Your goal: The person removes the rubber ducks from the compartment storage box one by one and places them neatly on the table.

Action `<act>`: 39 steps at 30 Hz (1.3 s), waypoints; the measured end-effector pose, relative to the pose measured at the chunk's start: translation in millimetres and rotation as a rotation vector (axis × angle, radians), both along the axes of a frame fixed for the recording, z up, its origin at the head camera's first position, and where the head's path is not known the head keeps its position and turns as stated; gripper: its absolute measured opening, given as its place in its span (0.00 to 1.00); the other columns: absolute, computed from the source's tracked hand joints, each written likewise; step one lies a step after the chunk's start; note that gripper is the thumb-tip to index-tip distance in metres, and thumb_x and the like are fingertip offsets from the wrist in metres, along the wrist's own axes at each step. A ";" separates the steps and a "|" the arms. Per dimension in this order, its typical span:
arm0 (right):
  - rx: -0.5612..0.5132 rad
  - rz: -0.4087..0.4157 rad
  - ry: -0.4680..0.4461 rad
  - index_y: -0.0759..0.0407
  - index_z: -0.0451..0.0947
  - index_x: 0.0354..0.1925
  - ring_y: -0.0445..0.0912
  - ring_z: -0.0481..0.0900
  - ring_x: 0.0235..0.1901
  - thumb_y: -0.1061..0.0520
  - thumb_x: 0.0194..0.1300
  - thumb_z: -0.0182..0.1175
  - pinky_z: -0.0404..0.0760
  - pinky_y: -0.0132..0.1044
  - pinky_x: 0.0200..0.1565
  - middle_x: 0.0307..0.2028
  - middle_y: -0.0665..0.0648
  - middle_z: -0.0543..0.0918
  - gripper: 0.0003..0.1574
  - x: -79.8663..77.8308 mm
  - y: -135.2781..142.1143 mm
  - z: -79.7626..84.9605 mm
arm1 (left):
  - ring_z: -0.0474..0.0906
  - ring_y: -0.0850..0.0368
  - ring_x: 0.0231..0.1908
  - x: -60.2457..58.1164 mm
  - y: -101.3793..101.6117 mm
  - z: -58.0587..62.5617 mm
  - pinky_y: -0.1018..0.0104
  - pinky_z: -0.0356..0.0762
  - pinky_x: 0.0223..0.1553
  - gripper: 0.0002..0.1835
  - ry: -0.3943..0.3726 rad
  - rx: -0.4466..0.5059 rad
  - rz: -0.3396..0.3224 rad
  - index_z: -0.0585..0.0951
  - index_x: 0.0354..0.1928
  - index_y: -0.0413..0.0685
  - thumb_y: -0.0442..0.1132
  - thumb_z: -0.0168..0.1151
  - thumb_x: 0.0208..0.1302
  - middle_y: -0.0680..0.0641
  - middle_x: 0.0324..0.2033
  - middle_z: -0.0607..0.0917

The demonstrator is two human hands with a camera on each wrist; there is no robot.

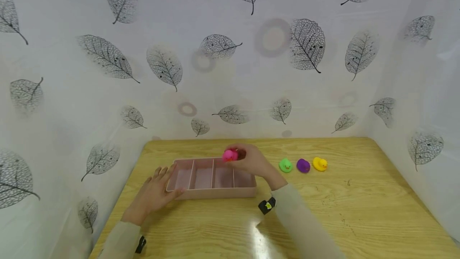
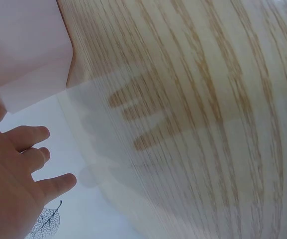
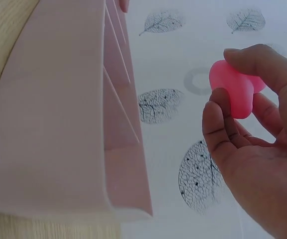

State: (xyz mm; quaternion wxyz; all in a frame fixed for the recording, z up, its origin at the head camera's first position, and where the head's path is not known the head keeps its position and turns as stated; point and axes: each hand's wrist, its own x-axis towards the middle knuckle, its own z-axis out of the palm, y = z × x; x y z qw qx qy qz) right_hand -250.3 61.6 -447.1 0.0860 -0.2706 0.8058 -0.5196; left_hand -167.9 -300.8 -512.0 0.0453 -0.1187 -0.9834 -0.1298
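Note:
Between thumb and fingers, my right hand pinches a pink rubber duck above the back edge of a pink box split into several compartments. The right wrist view shows the duck gripped beside the box's open top. At the box's left end rests my left hand, fingers spread, the thumb lying at the front left corner. In the left wrist view the left hand's fingers reach out loosely by the box's end.
To the right of the box stand a green duck, a purple duck and a yellow duck in a row on the wooden table. A white leaf-print curtain encloses the table's back and sides.

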 end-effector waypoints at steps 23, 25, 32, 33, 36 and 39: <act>-0.070 -0.153 0.039 0.59 0.80 0.60 0.50 0.86 0.44 0.59 0.67 0.73 0.86 0.32 0.45 0.52 0.64 0.87 0.25 -4.6 76.2 -11.2 | 0.63 0.22 0.74 1.5 0.5 1.6 0.21 0.68 0.65 0.49 -0.005 0.001 -0.009 0.56 0.84 0.50 0.68 0.59 0.71 0.27 0.72 0.73; -0.049 -0.168 0.043 0.58 0.80 0.60 0.50 0.85 0.43 0.59 0.67 0.73 0.85 0.32 0.44 0.52 0.64 0.87 0.25 -4.5 82.6 -11.0 | 0.64 0.22 0.74 1.4 0.9 1.7 0.21 0.69 0.64 0.49 -0.002 0.003 -0.012 0.56 0.84 0.50 0.67 0.60 0.71 0.27 0.71 0.74; -0.001 -0.237 0.058 0.59 0.79 0.63 0.49 0.82 0.46 0.56 0.69 0.71 0.84 0.32 0.47 0.55 0.63 0.85 0.26 -2.3 108.6 -9.3 | 0.64 0.21 0.73 0.5 0.9 0.3 0.21 0.69 0.64 0.49 0.012 0.004 -0.014 0.57 0.84 0.48 0.67 0.59 0.72 0.27 0.71 0.74; 0.005 -0.249 0.057 0.58 0.79 0.63 0.49 0.82 0.46 0.55 0.69 0.71 0.84 0.33 0.47 0.55 0.63 0.85 0.26 -1.7 112.5 -9.2 | 0.64 0.21 0.73 0.5 0.8 -0.1 0.21 0.70 0.64 0.49 0.014 0.006 -0.017 0.57 0.84 0.48 0.67 0.59 0.72 0.27 0.71 0.74; 0.034 -0.288 0.058 0.56 0.79 0.64 0.48 0.83 0.46 0.53 0.70 0.72 0.85 0.33 0.47 0.58 0.62 0.84 0.28 -1.1 124.6 -10.5 | 0.65 0.21 0.73 1.0 1.2 -0.6 0.21 0.70 0.63 0.49 0.012 0.008 -0.017 0.57 0.84 0.48 0.67 0.60 0.72 0.27 0.71 0.74; 0.045 -0.317 0.052 0.55 0.78 0.66 0.47 0.83 0.46 0.51 0.70 0.71 0.85 0.32 0.45 0.61 0.63 0.83 0.29 -0.6 135.2 -11.9 | 0.65 0.21 0.73 1.5 1.2 -0.7 0.21 0.71 0.62 0.49 0.013 0.010 -0.019 0.57 0.84 0.48 0.67 0.60 0.72 0.27 0.70 0.75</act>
